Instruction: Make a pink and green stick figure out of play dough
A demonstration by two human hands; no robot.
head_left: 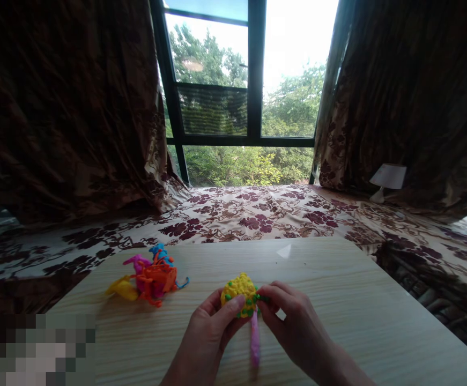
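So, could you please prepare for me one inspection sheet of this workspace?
Surface: pale wood-grain tabletop.
Work things: yellow clay-like lump with green dots; pink strip below it, attachment unclear.
Clutter: orange, pink, yellow and blue clay-like pieces heaped at left.
Grip: left hand holds the lump; right hand touches a green bit at its edge, pinch unclear.
Cables: nothing seen.
Surroundings: patterned curtains, window, floral cloth beyond the tabletop, white-shaded lamp at right.

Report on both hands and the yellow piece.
Left hand holding green-dotted yellow piece. Right hand pinching green bit at its edge. Pink strip below, attachment unclear. Multicolored heap left, apart from hands.
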